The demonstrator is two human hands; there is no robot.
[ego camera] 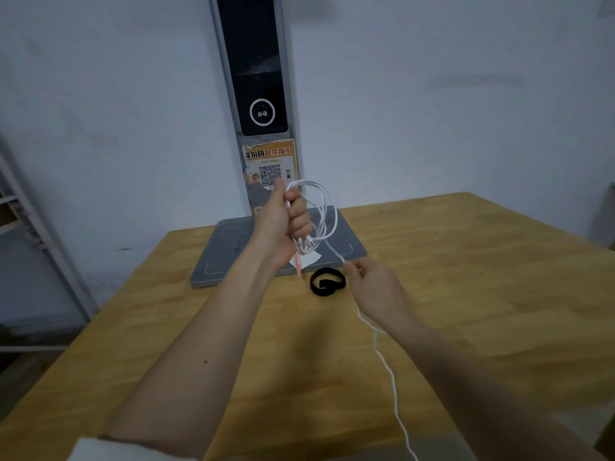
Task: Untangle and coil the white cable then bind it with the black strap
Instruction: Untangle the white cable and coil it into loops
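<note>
My left hand (290, 221) is raised above the table and grips several loops of the white cable (324, 211) in its fist. A pink plug end hangs below that fist. From the loops one strand runs down to my right hand (372, 287), which pinches it between thumb and fingertips. The free length of cable trails from there down past my right forearm and off the bottom of the view. The black strap (327, 281) lies curled in a ring on the wooden table (466, 294), between my two hands and just in front of the grey base.
A grey flat base (226, 261) with a tall dark column (259, 78) stands at the back of the table against the wall. An orange sticker with a QR code is on the column. A small white paper lies on the base. A metal frame stands at the left.
</note>
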